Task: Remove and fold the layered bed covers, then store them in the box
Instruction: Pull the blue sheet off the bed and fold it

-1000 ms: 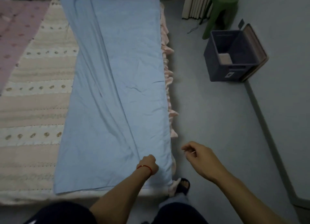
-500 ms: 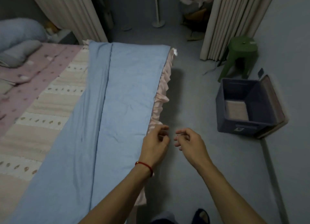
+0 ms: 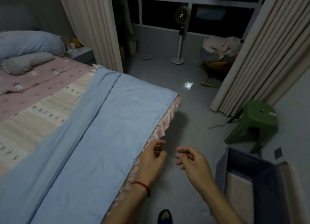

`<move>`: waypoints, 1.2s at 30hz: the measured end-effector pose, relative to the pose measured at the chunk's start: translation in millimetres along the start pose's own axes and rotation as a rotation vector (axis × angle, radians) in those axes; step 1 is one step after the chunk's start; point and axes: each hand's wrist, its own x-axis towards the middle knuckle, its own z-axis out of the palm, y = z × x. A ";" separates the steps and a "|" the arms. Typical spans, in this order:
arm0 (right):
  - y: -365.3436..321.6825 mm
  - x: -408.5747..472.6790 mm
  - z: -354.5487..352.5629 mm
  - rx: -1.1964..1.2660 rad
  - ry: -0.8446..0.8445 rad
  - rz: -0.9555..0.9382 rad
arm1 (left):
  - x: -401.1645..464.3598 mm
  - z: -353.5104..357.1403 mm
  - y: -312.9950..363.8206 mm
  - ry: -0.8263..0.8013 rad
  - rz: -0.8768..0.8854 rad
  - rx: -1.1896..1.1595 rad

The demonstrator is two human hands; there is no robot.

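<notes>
Both hands had let go: a second earlier the left hand [image 3: 151, 158] pinched the blue cover [image 3: 94, 139] at the bed's near end; now it and the right hand [image 3: 191, 161] hovered loosely curled, holding nothing, off the bed's side edge. Folded lengthwise, the cover lay along that edge, the box [image 3: 223, 166] nearby, so a crosswise fold probably followed.

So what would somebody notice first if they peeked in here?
Probably the big blue cover, folded lengthwise along the bed's near edge. Then the two empty hands, left hand and right hand, hovering beside that edge. A green stool stands at the right, behind the box.
</notes>
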 end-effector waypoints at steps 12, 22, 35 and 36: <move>-49.1 365.1 -111.1 -0.094 -0.128 -0.063 | 323.3 125.2 88.3 0.093 -0.047 -0.003; -115.5 649.5 -145.8 -0.218 -0.487 -0.095 | 533.1 156.9 146.2 0.286 -0.276 0.032; -176.5 924.3 1.7 -0.481 -0.873 -0.198 | 792.3 90.8 89.1 0.729 -0.433 -0.244; -178.7 945.8 13.0 -0.496 -0.877 -0.185 | 812.5 85.7 87.4 0.750 -0.447 -0.244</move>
